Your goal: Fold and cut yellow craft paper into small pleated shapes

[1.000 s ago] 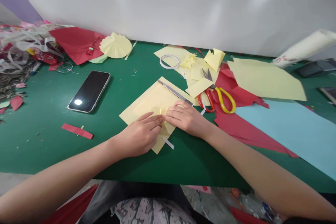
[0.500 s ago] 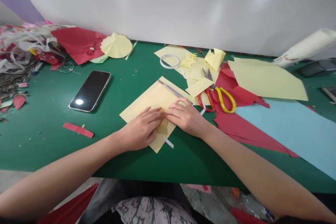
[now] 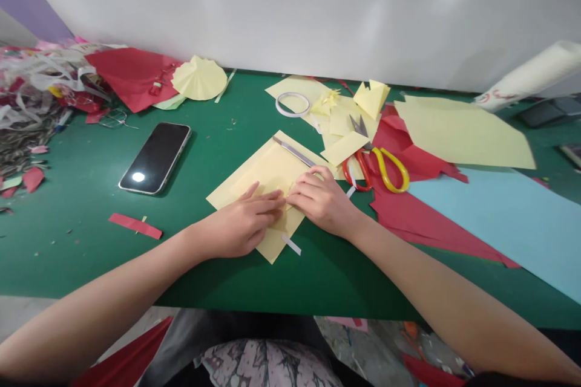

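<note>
A sheet of pale yellow paper (image 3: 245, 190) lies at an angle on the green table in front of me. My left hand (image 3: 245, 222) rests on it, fingers stretched out and thumb apart, the fingertips pressing a small yellow paper piece (image 3: 289, 206). From the other side, my right hand (image 3: 323, 202) pinches that piece with curled fingers, partly hiding it. A slim silver tool (image 3: 294, 150) lies across the sheet's upper edge, its lower end behind my right hand. One short white strip (image 3: 291, 245) sticks out over the sheet's lower right edge.
Scissors (image 3: 376, 160) with red and yellow handles lie right of the sheet, among red paper (image 3: 408, 217) and yellow scraps. Behind is a tape roll (image 3: 293, 94). A phone (image 3: 157, 157) and a red strip (image 3: 135, 225) lie left. Light blue paper (image 3: 503, 211) covers the right side.
My left hand's fingers have straightened a little and shifted slightly, showing more of the small paper piece. The right hand stays almost in place. The view has tilted slightly.
</note>
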The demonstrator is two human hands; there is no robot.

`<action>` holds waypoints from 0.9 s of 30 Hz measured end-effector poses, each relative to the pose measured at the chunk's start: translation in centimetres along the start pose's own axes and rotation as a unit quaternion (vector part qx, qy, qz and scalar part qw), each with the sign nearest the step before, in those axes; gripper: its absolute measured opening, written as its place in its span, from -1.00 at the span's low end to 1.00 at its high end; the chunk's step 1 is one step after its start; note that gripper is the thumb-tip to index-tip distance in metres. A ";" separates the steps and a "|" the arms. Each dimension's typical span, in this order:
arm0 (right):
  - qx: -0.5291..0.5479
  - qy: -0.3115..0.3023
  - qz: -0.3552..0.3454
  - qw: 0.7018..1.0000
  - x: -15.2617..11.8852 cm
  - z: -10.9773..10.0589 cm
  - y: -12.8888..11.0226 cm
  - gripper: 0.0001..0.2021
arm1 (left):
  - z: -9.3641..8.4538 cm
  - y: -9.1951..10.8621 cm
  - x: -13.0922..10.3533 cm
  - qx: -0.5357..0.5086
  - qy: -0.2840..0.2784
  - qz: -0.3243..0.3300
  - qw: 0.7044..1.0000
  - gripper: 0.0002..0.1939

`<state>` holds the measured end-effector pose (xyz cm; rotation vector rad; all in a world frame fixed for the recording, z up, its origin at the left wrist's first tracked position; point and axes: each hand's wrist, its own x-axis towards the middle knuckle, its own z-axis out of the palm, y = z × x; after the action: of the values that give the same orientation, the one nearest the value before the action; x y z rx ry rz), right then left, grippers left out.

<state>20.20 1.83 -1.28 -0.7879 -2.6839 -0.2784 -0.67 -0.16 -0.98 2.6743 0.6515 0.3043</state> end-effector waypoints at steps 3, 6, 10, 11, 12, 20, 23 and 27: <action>0.005 0.002 0.002 1.000 0.0 0.0 0.0 -0.80 | -0.5 0.1 0.0 -0.014 -0.010 0.003 1.000 -0.67; 0.003 -0.003 0.000 1.000 -0.1 -0.1 0.0 -0.80 | -0.9 0.2 -0.1 -0.018 -0.014 0.007 1.000 -0.67; 0.004 -0.005 -0.007 1.000 -0.4 -0.3 0.0 -0.79 | -0.7 0.1 -0.1 -0.004 -0.002 0.016 1.000 -0.68; 0.005 -0.005 -0.006 1.000 -0.4 -0.4 0.0 -0.79 | -0.5 0.0 -0.1 0.001 0.013 0.016 1.000 -0.68; 0.005 -0.006 -0.001 1.000 -0.5 -0.4 0.0 -0.79 | -0.3 0.0 -0.1 0.007 0.031 0.012 0.999 -0.69; -0.023 -0.027 0.045 0.998 -0.4 -0.8 -1.1 -0.79 | 0.2 0.4 0.3 0.067 0.025 -0.019 0.997 -0.66; -0.012 -0.018 0.042 0.999 -0.4 -0.7 -1.8 -0.79 | 0.0 0.6 0.4 0.086 0.016 -0.013 0.996 -0.66; 0.017 -0.011 0.088 0.996 -0.3 -0.7 -2.1 -0.77 | -0.1 0.7 0.3 0.107 0.019 -0.003 0.994 -0.69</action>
<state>19.49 -0.22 -0.90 -1.0147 -2.6101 -0.1810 -0.14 -0.57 -0.60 2.8742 0.7428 0.3005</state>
